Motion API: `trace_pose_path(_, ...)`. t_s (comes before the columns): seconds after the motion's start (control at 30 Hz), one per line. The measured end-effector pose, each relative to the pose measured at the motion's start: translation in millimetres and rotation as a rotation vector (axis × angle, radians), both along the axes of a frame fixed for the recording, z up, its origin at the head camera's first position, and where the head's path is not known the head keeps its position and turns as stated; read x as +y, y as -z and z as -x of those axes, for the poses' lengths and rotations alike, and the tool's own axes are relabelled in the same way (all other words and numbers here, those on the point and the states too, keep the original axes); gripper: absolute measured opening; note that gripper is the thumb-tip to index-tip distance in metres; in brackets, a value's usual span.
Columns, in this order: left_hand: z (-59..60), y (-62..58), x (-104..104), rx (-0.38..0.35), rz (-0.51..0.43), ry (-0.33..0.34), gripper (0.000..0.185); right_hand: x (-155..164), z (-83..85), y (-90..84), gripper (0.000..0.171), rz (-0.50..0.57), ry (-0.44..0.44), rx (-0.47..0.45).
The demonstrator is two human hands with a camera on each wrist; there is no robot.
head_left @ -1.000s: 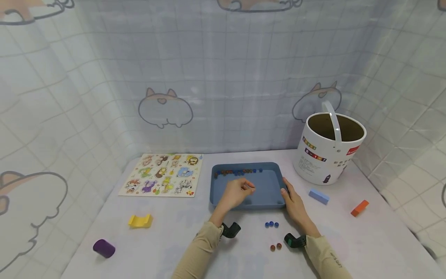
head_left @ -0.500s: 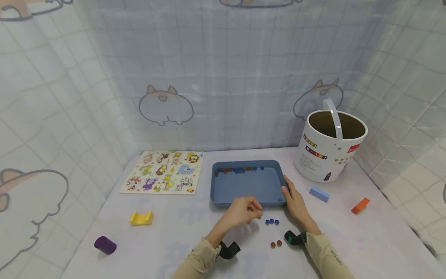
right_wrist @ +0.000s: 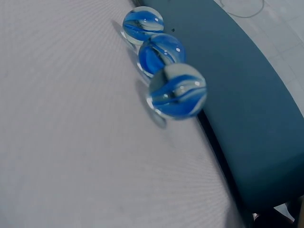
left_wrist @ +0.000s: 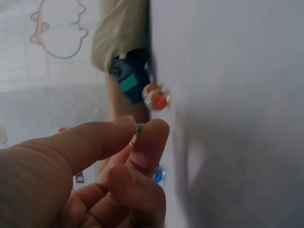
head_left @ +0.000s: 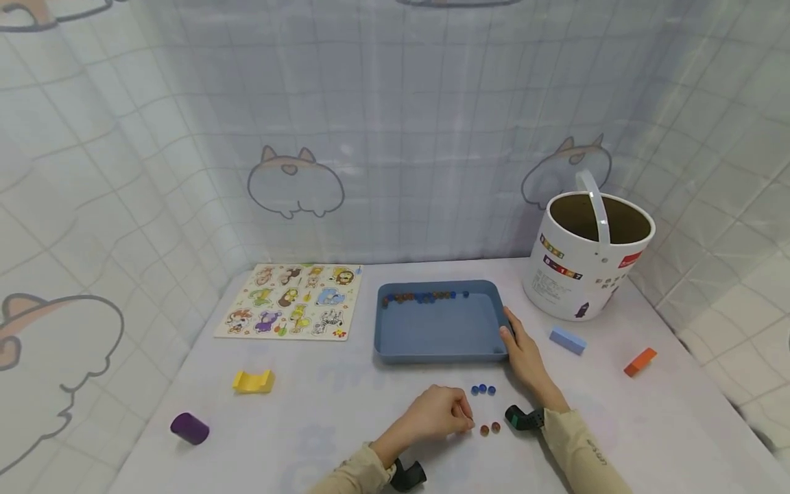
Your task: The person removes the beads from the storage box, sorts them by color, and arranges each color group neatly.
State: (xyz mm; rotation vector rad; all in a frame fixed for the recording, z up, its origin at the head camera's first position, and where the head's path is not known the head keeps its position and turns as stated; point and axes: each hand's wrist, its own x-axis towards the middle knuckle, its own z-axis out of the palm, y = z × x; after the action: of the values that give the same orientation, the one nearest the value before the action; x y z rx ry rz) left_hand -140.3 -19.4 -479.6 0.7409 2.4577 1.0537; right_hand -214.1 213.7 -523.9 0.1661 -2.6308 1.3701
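In the head view my left hand (head_left: pixel 439 413) is low over the table. The left wrist view shows its thumb and index finger pinching a small clear glass marble (left_wrist: pixel 137 134), mostly hidden by the fingertips. Just right of those fingertips lie two reddish-brown marbles (head_left: pixel 490 429). Three blue-swirled marbles (head_left: pixel 483 389) sit in a row a little farther off, in front of the blue-grey tray (head_left: pixel 441 358). My right hand (head_left: pixel 527 358) holds the tray's right side, thumb over the rim and fingers along the outside. A line of blue and brown marbles (head_left: pixel 424 298) runs along the tray's far wall.
An animal puzzle board (head_left: pixel 290 302) lies at the back left. Nearer are a yellow block (head_left: pixel 254 382) and a purple cylinder (head_left: pixel 190 429). On the right stand a white bucket (head_left: pixel 586 267), a light-blue block (head_left: pixel 567 340) and an orange block (head_left: pixel 640 362).
My left hand has moved from over the tray toward me and down beside the two reddish-brown marbles, still pinching. My right hand has stayed at the tray's right side.
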Motion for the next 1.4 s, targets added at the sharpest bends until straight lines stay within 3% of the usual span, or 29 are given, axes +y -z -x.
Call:
trace_pose_path(0.43,-9.0,7.0,10,0.085,0.079,0.005,0.011,0,-1.0,2.4,0.057,0.008,-0.004,-0.002)
trace_pose_path(0.67,-4.8,5.4,10,0.043,0.053,0.004,0.010,0,-1.1,5.0,0.056,0.018,-0.007,0.004)
trace_pose_path(0.77,5.9,-4.9,6,0.056,0.032,-0.031,0.012,0,-0.6,5.2,0.056,0.012,-0.005,0.009)
trace_pose_path(0.9,25.8,-20.2,-3,0.043,-0.068,-0.088,0.013,0,0.5,5.7,0.056,0.010,-0.004,-0.004)
trace_pose_path(1.07,49.0,-27.2,-7,0.038,-0.149,-0.142,0.016,-1,0.4,5.3,0.057,0.017,-0.014,-0.016)
trace_pose_path(1.23,75.1,-36.2,-3,0.040,-0.171,-0.166,0.021,-1,0.3,4.2,0.057,0.028,-0.014,-0.004)
trace_pose_path(1.4,102.2,-41.5,10,0.077,-0.124,-0.191,0.021,-1,0.3,2.7,0.057,0.028,-0.012,-0.006)
